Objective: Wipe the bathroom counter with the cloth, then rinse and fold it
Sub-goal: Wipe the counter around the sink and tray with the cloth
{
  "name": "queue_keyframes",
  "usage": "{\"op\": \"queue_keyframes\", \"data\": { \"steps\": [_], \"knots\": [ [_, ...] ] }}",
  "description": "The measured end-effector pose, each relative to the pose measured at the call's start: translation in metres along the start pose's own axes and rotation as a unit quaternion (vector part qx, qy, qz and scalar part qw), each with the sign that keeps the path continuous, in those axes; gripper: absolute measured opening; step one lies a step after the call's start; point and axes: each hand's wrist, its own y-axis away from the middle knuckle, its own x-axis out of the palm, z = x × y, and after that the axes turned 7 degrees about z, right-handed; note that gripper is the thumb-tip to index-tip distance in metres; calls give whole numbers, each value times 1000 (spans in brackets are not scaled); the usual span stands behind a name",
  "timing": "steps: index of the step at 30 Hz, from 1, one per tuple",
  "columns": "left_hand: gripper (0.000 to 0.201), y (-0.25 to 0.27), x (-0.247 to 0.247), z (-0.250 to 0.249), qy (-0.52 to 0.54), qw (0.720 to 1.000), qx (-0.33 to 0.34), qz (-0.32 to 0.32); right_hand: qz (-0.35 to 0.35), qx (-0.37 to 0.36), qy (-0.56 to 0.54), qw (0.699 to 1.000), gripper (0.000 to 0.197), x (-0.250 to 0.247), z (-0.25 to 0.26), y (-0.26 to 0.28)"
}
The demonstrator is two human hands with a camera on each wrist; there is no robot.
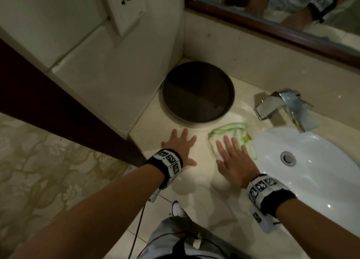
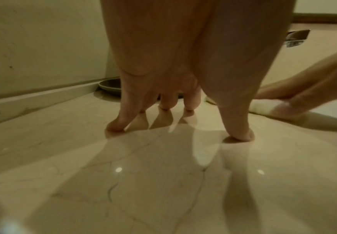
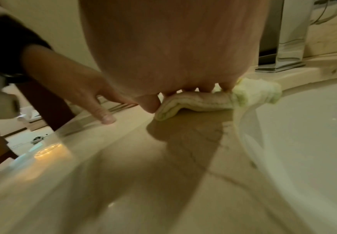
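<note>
A folded white cloth with green stripes point(image 1: 229, 134) lies on the beige marble counter point(image 1: 202, 180), right beside the rim of the white sink point(image 1: 311, 161). My right hand point(image 1: 232, 157) lies flat on top of the cloth, fingers straight and pressing down; the right wrist view shows the cloth point(image 3: 203, 101) folded under the fingertips. My left hand point(image 1: 180, 145) rests flat on the bare counter to the left of the cloth, fingers spread, holding nothing. In the left wrist view its fingertips point(image 2: 117, 126) touch the marble.
A round dark tray point(image 1: 196, 91) sits in the back corner against the tiled wall. A chrome faucet point(image 1: 282, 106) stands behind the sink. A wood-framed mirror point(image 1: 272, 25) runs above the backsplash. The counter's left edge drops off next to a dark wooden frame point(image 1: 58, 103).
</note>
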Motion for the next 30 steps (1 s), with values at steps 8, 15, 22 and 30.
{"op": "queue_keyframes", "data": {
  "steps": [8,15,22,30],
  "knots": [
    [60,-8,-18,3,-110,975,32,-191,-31,-6,6,999,71,31,16,21],
    [46,-31,-49,6,-112,967,49,-225,-22,-2,-2,1000,71,27,16,22],
    [30,-10,-38,9,-205,956,30,-206,-15,34,-14,999,70,25,24,22],
    [32,29,-8,14,-108,981,5,-159,-32,72,-56,995,71,14,15,0]
  ]
}}
